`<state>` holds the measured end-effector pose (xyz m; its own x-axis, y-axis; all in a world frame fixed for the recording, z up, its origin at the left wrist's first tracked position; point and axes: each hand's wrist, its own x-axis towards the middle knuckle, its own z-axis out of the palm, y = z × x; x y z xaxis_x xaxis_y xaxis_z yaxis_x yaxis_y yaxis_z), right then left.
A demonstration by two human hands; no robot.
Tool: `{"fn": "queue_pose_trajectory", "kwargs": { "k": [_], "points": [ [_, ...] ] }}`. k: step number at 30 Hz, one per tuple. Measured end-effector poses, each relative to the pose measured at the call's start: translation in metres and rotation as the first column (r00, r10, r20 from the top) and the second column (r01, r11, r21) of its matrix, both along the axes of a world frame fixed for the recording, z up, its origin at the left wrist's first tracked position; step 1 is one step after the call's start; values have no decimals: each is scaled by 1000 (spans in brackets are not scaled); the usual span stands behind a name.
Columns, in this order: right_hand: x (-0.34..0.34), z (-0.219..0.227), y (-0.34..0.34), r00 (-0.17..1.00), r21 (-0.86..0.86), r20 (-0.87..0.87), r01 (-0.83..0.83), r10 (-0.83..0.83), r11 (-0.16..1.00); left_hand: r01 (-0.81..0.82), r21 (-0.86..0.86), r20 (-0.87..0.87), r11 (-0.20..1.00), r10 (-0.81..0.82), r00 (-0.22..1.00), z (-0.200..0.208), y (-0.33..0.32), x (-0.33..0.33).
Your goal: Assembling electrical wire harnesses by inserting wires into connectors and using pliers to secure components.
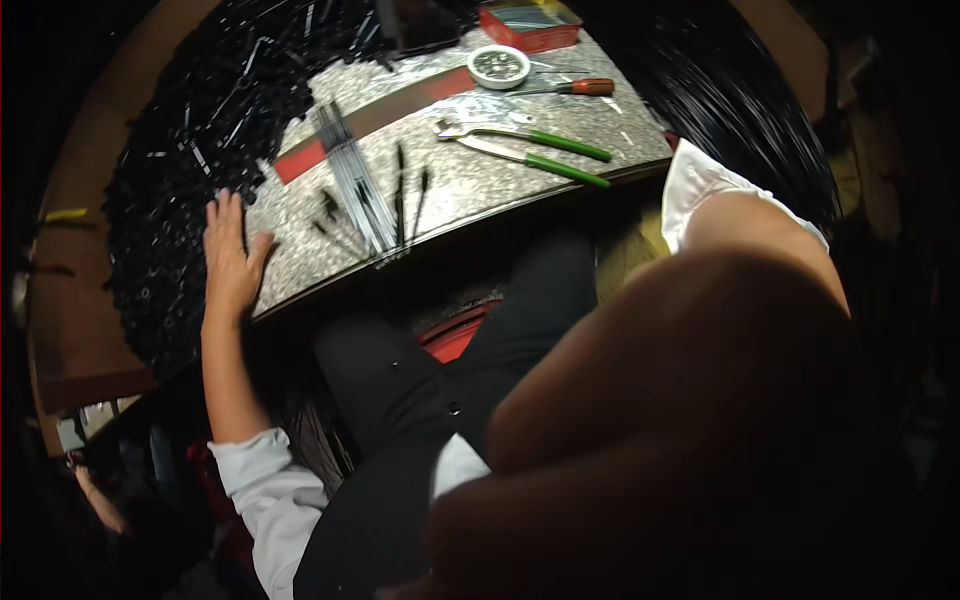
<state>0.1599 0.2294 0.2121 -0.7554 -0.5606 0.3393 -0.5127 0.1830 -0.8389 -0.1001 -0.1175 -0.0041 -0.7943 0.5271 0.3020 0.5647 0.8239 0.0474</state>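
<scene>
My left hand (232, 262) lies with its fingers stretched out at the left end of the speckled work surface (480, 195), beside a heap of small black parts (165, 225). It holds nothing that I can see. Close to the camera, my right hand (640, 390) looms large, dark and blurred; its fingers cannot be made out. A bundle of thin grey rods (352, 180) lies on the surface, with several thin black pieces (401, 195) around it. Green-handled pliers (530, 150) rest to the right, jaws pointing left.
Behind the pliers are a screwdriver (590, 87) with a red-orange handle and a white bowl (498, 68) of small metal bits. A red box (530, 28) stands farther back. A red-ended strip (400, 108) crosses the surface. Long black strands (745, 100) fill the right side.
</scene>
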Motion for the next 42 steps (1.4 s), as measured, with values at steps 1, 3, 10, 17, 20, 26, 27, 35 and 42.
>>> {"fn": "queue_pose_trajectory", "kwargs": {
  "k": [1,3,10,17,20,26,27,35,42],
  "points": [
    [2,-4,1,999,5,-5,43,-43,999,-46,-15,-41,999,46,998,5,17,11],
    [4,-9,4,997,5,-25,77,-77,997,96,108,-129,990,-82,988,6,29,18],
    [5,-13,1,986,18,-100,133,-130,991,391,-77,-19,917,-393,919,30,77,91],
    [0,-18,-2,971,8,-189,150,-146,989,433,-112,58,895,-429,902,11,119,96],
    [1,-15,-5,961,-20,-235,143,-143,990,387,-286,-11,877,-407,913,-2,104,87],
    [-9,-19,-5,943,-39,-306,124,-130,992,346,-170,36,923,-345,938,-7,121,88],
    [-13,-22,-7,941,-39,-311,127,-132,991,363,-111,22,925,-363,932,-11,128,87],
    [-94,-67,28,750,422,-646,199,140,884,425,-12,39,905,-424,905,22,115,92],
    [-223,-127,148,503,351,-726,857,-469,376,495,84,10,865,-497,867,18,123,89]
  ]
}}
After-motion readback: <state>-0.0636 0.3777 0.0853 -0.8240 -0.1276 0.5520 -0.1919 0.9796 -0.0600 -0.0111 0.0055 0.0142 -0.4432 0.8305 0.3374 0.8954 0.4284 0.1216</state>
